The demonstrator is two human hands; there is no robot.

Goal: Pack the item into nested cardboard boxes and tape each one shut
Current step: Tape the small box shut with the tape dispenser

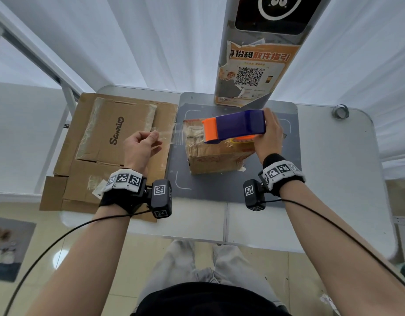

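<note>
A small worn cardboard box (214, 159), covered in old tape, stands on the grey mat (286, 179) at the table's middle. My right hand (271, 135) grips a purple and orange tape dispenser (235, 126) held over the box's top. A strip of clear tape (172, 135) stretches left from the dispenser to my left hand (141, 148), which pinches its free end between thumb and fingers, left of the box.
Flattened cardboard boxes (110, 142) lie stacked on the table's left side, under my left hand. A grey kiosk post (254, 65) with a QR poster stands at the back. A small tape ring (340, 111) sits at the back right corner.
</note>
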